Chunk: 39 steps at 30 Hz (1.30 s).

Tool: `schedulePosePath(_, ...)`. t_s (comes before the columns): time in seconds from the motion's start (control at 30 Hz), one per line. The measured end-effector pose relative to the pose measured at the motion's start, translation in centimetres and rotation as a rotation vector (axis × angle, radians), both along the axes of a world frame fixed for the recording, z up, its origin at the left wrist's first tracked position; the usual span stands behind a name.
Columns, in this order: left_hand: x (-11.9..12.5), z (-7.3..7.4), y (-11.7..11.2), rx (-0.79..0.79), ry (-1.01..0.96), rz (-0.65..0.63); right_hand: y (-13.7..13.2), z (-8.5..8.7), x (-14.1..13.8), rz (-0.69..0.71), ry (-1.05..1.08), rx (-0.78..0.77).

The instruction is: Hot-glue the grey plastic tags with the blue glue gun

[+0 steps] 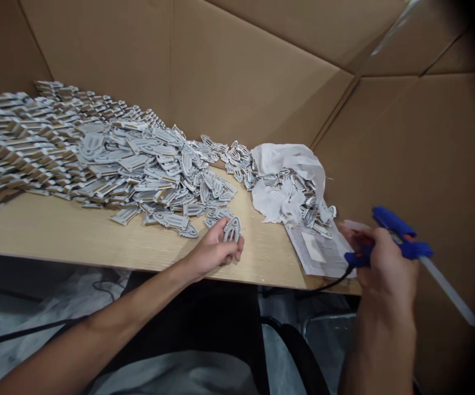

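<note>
On the bench (77, 227), a long pile (139, 164) of flat grey slotted pieces runs from neat stacks (15, 142) at the far left into a loose heap toward the middle. The left hand (215, 249) rests near the bench's front edge, just below the heap, its grip closed on one grey piece (232, 230) held between thumb and fingers. The right hand (385, 269) is raised at the right, off the bench, its grip closed around the handle of a blue hot glue gun (402, 233). A pale glue stick (447, 291) pokes out of the back of the gun, and a black cord (328, 285) runs down past the bench edge. Crumpled white tissue (281, 178) with more pieces tangled in it lies up the bench from a printed sheet (315, 252), near the right hand, and cardboard walls (221, 71) stand behind it all
</note>
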<state>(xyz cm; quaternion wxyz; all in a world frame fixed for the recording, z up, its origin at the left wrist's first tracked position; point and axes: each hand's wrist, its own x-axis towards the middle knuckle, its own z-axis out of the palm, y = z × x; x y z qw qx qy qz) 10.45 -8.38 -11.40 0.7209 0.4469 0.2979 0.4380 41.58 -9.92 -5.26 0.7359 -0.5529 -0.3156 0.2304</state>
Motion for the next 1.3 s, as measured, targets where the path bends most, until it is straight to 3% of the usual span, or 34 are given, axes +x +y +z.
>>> schedulePosePath(0.07,0.2,-0.2,0.1,0.004,-0.008,0.0,-0.2,0.1,0.4,-0.225,0.025,0.058)
schedulePosePath(0.13,0.3,-0.4,0.2,0.027,0.0,0.001,-0.3,0.2,0.1,-0.27,0.024,0.013)
schedulePosePath(0.2,0.4,-0.7,0.3,0.061,0.018,-0.003,-0.4,0.3,-0.4,-0.207,-0.028,-0.042)
schedulePosePath(0.43,0.3,-1.2,0.4,0.128,0.016,-0.061,-1.3,0.4,-4.1,0.286,-0.204,-0.157)
schedulePosePath(0.63,0.4,-1.3,0.4,0.104,0.012,-0.037,-1.4,0.4,-6.3,0.575,-0.038,-0.192)
schedulePosePath(0.93,0.3,-1.0,0.4,0.072,0.017,-0.024,-1.2,0.6,-5.6,0.621,0.133,-0.257)
schedulePosePath(1.13,0.1,-0.8,0.4,0.072,0.067,-0.028,-1.4,0.6,-6.0,0.652,0.07,-0.313)
schedulePosePath(1.3,0.0,-0.6,0.4,0.07,0.088,-0.02,-1.7,0.2,-7.8,0.729,0.018,-0.418)
